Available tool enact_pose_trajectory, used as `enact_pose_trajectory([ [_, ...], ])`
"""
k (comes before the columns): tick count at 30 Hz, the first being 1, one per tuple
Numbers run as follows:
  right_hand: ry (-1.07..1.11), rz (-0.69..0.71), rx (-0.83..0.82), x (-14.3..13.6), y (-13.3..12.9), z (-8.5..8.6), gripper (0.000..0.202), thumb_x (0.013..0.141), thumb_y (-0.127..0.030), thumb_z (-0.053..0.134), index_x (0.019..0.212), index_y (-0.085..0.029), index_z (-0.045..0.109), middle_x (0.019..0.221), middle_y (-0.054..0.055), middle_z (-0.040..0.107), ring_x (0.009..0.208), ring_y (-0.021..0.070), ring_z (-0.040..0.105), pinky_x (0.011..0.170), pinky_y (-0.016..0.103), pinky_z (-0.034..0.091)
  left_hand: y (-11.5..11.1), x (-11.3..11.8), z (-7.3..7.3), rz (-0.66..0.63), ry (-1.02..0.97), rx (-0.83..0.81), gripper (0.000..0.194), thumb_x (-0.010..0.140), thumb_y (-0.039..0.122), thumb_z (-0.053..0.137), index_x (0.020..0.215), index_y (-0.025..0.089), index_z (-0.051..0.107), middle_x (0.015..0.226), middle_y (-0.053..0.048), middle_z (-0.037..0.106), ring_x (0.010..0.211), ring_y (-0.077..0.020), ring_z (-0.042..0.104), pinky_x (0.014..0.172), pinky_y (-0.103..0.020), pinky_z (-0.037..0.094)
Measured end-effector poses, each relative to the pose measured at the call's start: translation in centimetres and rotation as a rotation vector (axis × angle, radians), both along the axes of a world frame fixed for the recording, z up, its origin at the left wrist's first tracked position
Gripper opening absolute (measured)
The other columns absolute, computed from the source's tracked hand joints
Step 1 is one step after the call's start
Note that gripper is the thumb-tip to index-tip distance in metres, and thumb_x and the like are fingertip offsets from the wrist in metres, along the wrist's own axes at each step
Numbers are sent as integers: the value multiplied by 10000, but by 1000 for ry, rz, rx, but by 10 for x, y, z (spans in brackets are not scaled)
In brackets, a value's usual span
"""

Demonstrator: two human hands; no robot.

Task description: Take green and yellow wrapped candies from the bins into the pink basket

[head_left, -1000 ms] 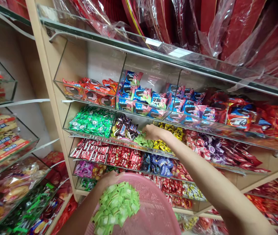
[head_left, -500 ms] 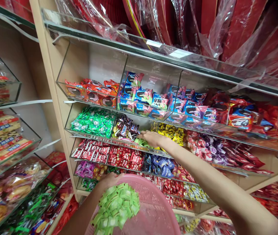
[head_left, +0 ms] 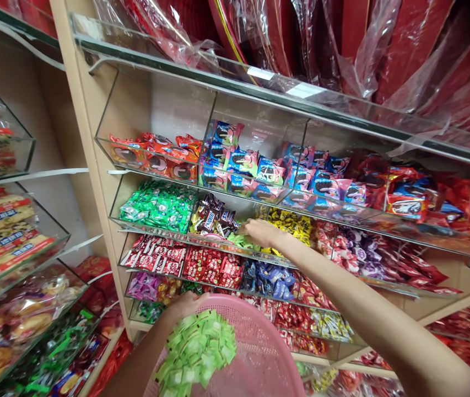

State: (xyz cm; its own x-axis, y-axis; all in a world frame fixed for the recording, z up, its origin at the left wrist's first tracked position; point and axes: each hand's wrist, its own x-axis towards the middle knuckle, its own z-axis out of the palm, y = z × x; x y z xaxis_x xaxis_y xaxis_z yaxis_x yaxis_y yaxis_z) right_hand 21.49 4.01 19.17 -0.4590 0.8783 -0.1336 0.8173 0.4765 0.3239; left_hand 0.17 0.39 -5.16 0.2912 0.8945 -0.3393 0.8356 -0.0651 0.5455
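In the head view, your right hand has shifted slightly away from the dark-brown wrapped bars since half a second ago, uncovering more of the light-green packets in the clear shelf compartment, while the pink perforated plastic basket stays nearly where it was. Your fingers bend down at those packets; whether they pinch any, you cannot tell from here. Your left hand is closed over the basket's rim, and a heap of matching light-green packets lies inside, banked toward that hand's side. That lopsided load could tip the basket if your one-sided grip slackens, spilling packets. Your right hand works in a narrow gap under the clear upper shelf front, so lifting steeply could knock your knuckles against it. A loose grasp may drop slick packets among the brown bars or the yellow-wrapped sweets, mixing kinds, or over the front edge onto the dark-blue packets below.
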Motion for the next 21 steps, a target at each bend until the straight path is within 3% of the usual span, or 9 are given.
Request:
enact_pose_trajectory([
  [8,30,96,-18,5,7,6,204,804,-256,440,858,-176,619,973,85,595,889,172,558,722,230,382,0,0,0,3,1,-2,639,633,746,193,476,183,452,525,-20,500,590,-190,527,503,-246,268],
  [12,4,10,-42,2,7,3,255,758,-233,494,997,-202,577,948,69,613,874,175,566,669,223,386,-2,0,4,5,8,0,643,635,748,185,485,183,449,534,-23,506,618,-195,537,507,-241,268],
  [16,46,61,12,1,6,0,484,717,-207,539,1192,-225,446,1095,78,551,910,190,557,673,235,392,-4,1,9,0,2,-19,639,642,744,178,494,182,445,537,-17,497,615,-192,533,512,-240,270],
  [21,53,148,37,3,6,-4,388,725,-220,536,1112,-239,514,1078,78,529,923,199,540,670,240,382,-5,1,8,6,7,-24,644,640,750,181,512,181,453,567,-14,511,658,-200,538,526,-241,269],
])
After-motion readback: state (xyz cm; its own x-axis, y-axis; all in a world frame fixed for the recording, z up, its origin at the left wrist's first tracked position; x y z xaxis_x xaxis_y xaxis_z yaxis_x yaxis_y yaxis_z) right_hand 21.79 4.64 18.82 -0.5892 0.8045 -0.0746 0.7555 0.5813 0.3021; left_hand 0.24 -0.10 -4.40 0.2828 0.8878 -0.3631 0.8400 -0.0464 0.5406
